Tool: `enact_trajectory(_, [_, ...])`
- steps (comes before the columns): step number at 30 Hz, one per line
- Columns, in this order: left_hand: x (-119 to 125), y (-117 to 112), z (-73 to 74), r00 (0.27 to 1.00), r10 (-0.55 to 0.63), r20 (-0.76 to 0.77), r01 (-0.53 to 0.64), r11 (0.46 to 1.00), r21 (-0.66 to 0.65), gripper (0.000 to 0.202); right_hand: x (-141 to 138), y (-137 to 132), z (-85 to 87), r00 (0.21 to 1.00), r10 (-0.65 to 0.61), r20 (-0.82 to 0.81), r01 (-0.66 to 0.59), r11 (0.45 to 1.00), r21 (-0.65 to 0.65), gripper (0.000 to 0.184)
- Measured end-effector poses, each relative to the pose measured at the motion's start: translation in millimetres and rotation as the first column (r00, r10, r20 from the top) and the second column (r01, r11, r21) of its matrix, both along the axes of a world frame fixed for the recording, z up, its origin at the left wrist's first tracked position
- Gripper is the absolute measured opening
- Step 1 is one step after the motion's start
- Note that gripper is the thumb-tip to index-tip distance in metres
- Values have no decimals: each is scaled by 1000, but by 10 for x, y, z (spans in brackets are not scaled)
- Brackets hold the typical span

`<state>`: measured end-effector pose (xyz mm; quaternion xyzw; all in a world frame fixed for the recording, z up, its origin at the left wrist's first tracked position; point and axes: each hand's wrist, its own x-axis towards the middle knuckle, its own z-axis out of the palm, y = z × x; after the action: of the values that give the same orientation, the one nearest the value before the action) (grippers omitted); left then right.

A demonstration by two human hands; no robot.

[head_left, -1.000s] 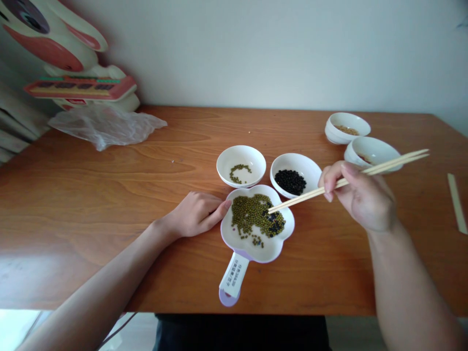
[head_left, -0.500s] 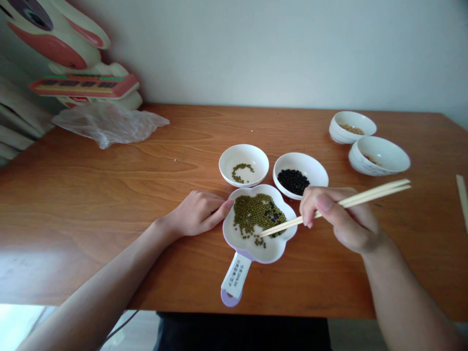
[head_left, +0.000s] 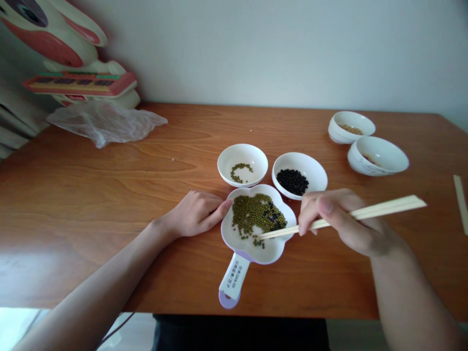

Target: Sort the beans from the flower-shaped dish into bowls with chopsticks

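Observation:
A white flower-shaped dish [head_left: 268, 251] with a lilac handle holds green mung beans [head_left: 248, 209], with some black beans mixed in at its right side. My left hand [head_left: 199, 212] rests on the table with its fingers curled, the thumb on the dish's left rim. A pair of light wooden chopsticks [head_left: 380, 209] is gripped in my right hand [head_left: 340, 219]. Their tips meet low in the dish by a few loose beans; whether a bean is between them I cannot tell. Behind the dish stand a white bowl [head_left: 258, 168] with some mung beans and another bowl [head_left: 316, 173] with black beans.
Two more white bowls, one with tan contents [head_left: 334, 131] and one beside it [head_left: 380, 163], stand at the back right. A pale stick [head_left: 460, 202] lies at the right. A crumpled plastic bag [head_left: 109, 124] and a toy figure with a keyboard [head_left: 84, 84] are at the back left.
My right hand has tilted the chopsticks flatter, their rear ends shifting right and down. The tips stay at nearly the same spot in the dish. My left hand keeps its place.

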<state>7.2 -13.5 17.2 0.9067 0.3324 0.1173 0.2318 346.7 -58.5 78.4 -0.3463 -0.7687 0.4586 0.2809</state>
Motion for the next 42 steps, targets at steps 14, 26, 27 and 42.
enact_trajectory(14, [-18,10,-27,999,-34,-10,34,999,-13,47,383,7,-274,949,-227,-220,235,972,9,55])
enact_trajectory(26, [-29,0,-16,999,-30,-11,30,999,-27,47,294,-198,-458,944,-268,-191,284,957,61,61])
enact_trajectory(27, [-29,1,-17,1000,-31,-8,30,999,-27,47,294,-192,-464,945,-263,-193,279,958,59,59])
enact_trajectory(42, [-21,9,-8,1000,-27,-1,27,1000,-12,47,232,-127,-392,900,-230,-371,146,960,-240,44])
